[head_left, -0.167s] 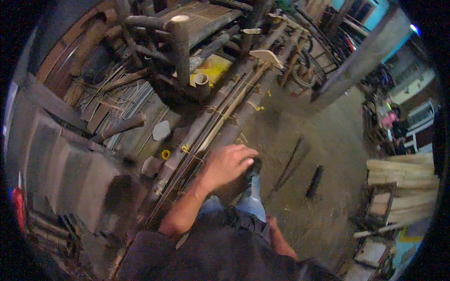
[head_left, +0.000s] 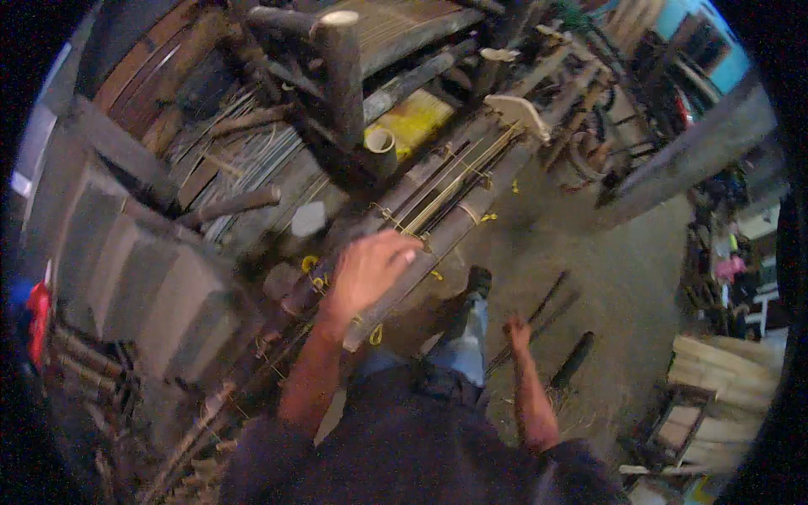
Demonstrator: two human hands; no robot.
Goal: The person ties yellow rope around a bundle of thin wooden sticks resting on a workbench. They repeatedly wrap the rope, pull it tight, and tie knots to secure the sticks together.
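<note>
My left hand (head_left: 373,271) hovers over the near part of a long bench-like frame made of round poles (head_left: 467,220). Its fingers are loosely stretched, somewhat blurred, and hold nothing I can see. Thin pale strips (head_left: 459,181) lie lengthwise between the poles, bound in places with yellow ties (head_left: 489,218). At the frame's far end sits a curved pale wooden piece (head_left: 526,114). My right hand (head_left: 518,331) hangs low at my right side, above the floor near a thin dark rod (head_left: 549,296). Its fingers are too small and blurred to read.
A rough log structure (head_left: 343,80) with a slatted top stands at the far left. Beneath it are a yellow sheet (head_left: 417,122) and a cut tube (head_left: 380,143). A dark cylinder (head_left: 574,358) lies on the floor, right. Pale boards (head_left: 715,370) are stacked at the right.
The view has shifted as I move along the frame. My left hand has moved left; my right hand has swung forward into view from beside my body.
</note>
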